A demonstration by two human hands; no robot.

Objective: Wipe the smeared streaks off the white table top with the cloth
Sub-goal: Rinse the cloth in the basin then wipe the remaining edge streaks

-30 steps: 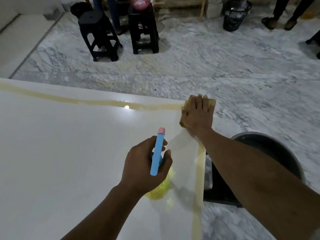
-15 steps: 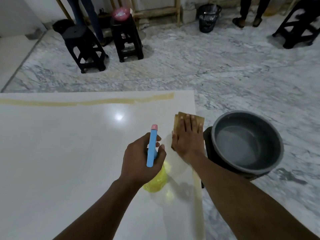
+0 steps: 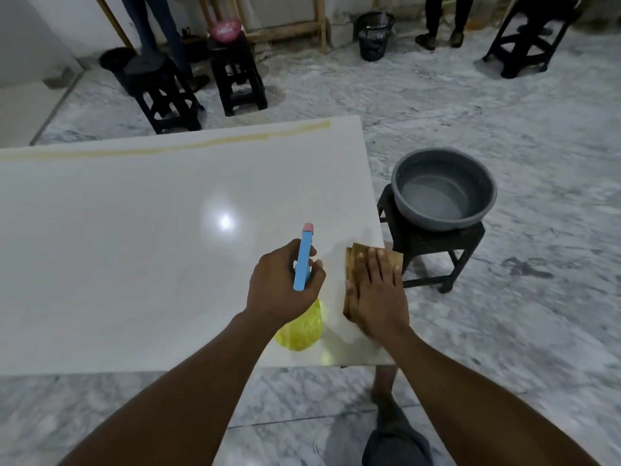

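Note:
The white table top (image 3: pixel 134 264) fills the left and middle of the head view. A yellowish smeared streak (image 3: pixel 201 144) runs along its far edge. My right hand (image 3: pixel 378 294) lies flat on a folded tan cloth (image 3: pixel 356 260), pressing it on the table near the right edge, close to the near corner. My left hand (image 3: pixel 285 287) grips a spray bottle (image 3: pixel 304 260) with a blue head, pink tip and yellow body, held upright just left of the cloth.
A grey basin (image 3: pixel 443 190) of water sits on a black stool (image 3: pixel 433 250) right beside the table's right edge. More black stools (image 3: pixel 161 92) and a waste basket (image 3: pixel 374 35) stand on the marble floor beyond. People's legs show at the back.
My right hand has dragged the cloth from the far right corner down along the right edge toward me. The streak along that edge is gone. The bottle hand stayed about where it was.

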